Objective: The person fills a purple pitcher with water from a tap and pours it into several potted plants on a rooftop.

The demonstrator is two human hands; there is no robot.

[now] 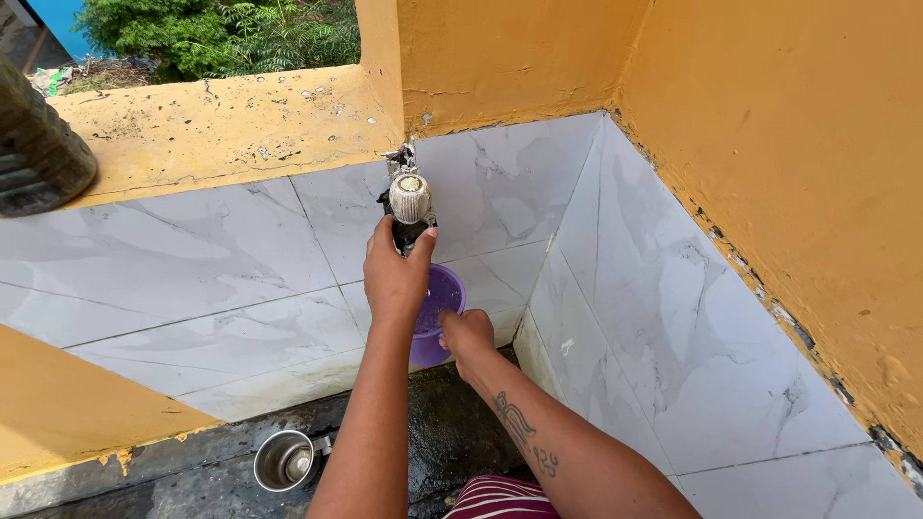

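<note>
A wall tap with a white ribbed knob (411, 198) sticks out of the white marble-look tiles (221, 288). My left hand (397, 274) reaches up under the tap, its thumb and fingers around the tap's dark spout. Just below it, my right hand (465, 333) grips the rim of a purple plastic strainer bowl (440, 300) and holds it tilted under the spout. Whether water is running is too small to tell.
A small steel cup (286, 460) stands on the wet dark floor (452, 432) at lower left. Yellow plastered walls (788, 144) close the corner. A yellow ledge (221, 120) runs at the back, with a dark ribbed container (34, 144) on it at the left.
</note>
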